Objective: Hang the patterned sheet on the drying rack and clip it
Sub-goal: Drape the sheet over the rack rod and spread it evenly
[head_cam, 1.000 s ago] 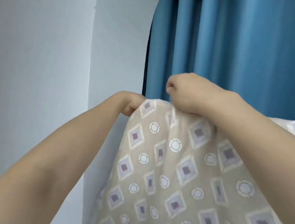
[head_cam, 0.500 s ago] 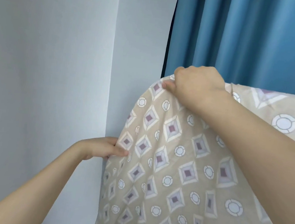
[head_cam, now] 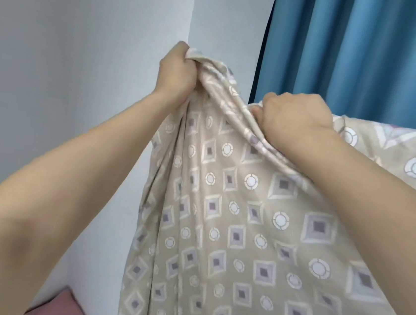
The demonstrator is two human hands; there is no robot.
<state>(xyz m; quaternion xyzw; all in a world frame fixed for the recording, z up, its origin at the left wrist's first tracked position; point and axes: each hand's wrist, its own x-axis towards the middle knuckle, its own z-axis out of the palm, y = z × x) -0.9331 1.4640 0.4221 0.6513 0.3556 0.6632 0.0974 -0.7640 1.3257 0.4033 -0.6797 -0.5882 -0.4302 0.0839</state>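
I see the patterned sheet (head_cam: 258,228) filling the lower right of my view, hanging in folds in front of a pale wall (head_cam: 69,64), with the blue curtain (head_cam: 369,54) behind it. My left hand (head_cam: 177,72) is raised highest, its fingers clenched round a bunched edge of the sheet. My right hand (head_cam: 294,118) sits lower and to the right, fingers curled, gripping the gathered fabric near its top fold. A pink surface (head_cam: 60,309) shows at the bottom.

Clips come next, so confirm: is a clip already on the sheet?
No: the left hand and right hand only grip the patterned sheet; no clip shows.
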